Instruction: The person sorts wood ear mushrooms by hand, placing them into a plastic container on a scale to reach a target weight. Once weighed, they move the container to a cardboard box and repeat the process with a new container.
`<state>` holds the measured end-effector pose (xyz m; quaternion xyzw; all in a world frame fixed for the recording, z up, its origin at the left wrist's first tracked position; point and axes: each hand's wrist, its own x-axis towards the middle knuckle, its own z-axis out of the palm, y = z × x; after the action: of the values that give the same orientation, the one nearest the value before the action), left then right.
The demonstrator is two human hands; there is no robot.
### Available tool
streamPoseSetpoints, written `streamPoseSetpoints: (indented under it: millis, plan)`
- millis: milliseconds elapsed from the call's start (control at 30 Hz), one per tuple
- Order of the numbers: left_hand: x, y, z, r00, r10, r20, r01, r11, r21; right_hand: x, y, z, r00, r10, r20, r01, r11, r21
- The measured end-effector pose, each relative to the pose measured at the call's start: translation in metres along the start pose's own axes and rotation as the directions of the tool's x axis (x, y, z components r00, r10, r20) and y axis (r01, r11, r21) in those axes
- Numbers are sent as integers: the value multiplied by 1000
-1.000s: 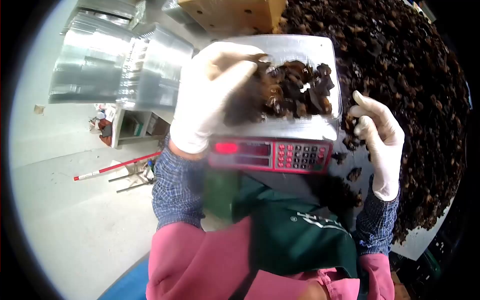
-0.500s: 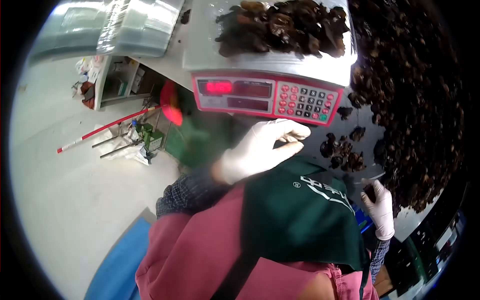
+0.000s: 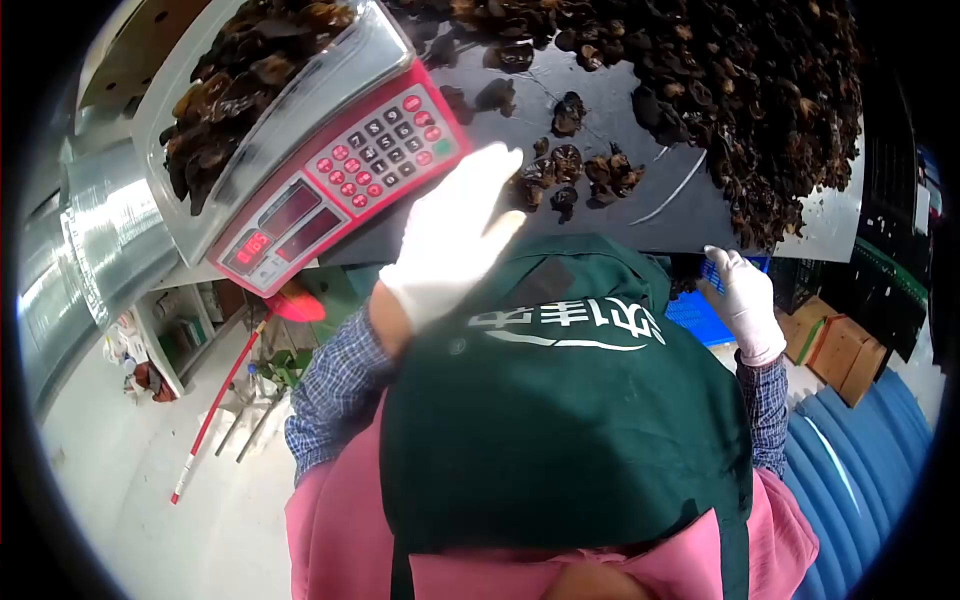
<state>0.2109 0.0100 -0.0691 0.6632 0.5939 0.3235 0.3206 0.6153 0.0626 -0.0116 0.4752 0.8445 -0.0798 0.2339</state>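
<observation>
Left hand (image 3: 452, 238), white-gloved, 1: grip apart, thumb spread from fingers, at the near edge of the dark desk (image 3: 620, 222), just beside a loose cluster of wood ear mushrooms (image 3: 566, 164) and the red-framed digital scale (image 3: 350, 165). Right hand (image 3: 747, 308), white-gloved, 1: grip apart, fingers slightly curled, near the blue crate (image 3: 697, 318); wood ear pile (image 3: 790, 110) covers the desk's far side, more mushrooms (image 3: 240, 85) lie on the scale.
</observation>
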Motion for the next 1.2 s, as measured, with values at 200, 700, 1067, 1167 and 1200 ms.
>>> streamPoseSetpoints:
  millis: [200,700,1067,1167,1200]
  plan:
    - [22,5,29,982,-77,174,7,927,374,44,-51,-30,955,-54,-291,158,925,347]
    - [4,22,-6,955,-295,27,273,842,-466,145,-131,-29,732,-194,-653,441,865,238]
    - [-28,11,-105,831,-175,-529,-60,916,-396,166,-126,-30,804,81,-589,339,752,566]
    - [-43,-5,-167,608,-235,-758,84,969,-233,185,-132,-50,735,39,-677,380,803,459]
    - [-44,-12,-184,571,-208,-794,141,978,-155,189,-134,-52,787,-39,-616,365,834,414]
